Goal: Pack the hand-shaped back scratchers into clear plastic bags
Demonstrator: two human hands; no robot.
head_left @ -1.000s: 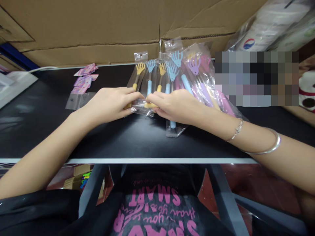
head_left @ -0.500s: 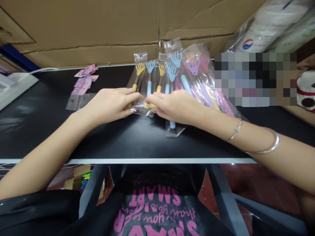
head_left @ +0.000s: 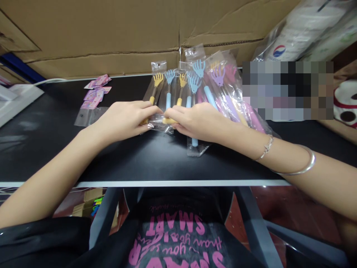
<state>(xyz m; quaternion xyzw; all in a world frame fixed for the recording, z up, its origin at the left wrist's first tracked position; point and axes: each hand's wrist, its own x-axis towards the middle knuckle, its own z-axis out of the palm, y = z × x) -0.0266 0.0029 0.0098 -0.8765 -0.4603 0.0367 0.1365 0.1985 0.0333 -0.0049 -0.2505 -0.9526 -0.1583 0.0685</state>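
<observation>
Several back scratchers in clear plastic sleeves lie fanned out on the black tabletop [head_left: 139,160]. My left hand [head_left: 126,117] is closed around the handle end of the leftmost yellow back scratcher [head_left: 158,79]. Fingers of my right hand [head_left: 195,119] pinch the handle of another yellow back scratcher [head_left: 182,80]. Between these two lies a blue back scratcher [head_left: 170,77], its lower end near both hands' fingertips. Under my right hand more sleeves pass, with a blue handle end [head_left: 195,142] poking out below. A purple back scratcher [head_left: 218,76] lies farther right.
Small pink packets [head_left: 96,93] and an empty-looking clear sleeve [head_left: 87,116] lie left. Cardboard [head_left: 111,33] stands behind the table. At the right are bagged white cups [head_left: 295,33], a blurred-out patch and a red-and-white item [head_left: 346,102]. A white object [head_left: 18,100] sits far left.
Both hands keep the same hold and place. The whole view has shifted very slightly; the back scratchers lie as before.
</observation>
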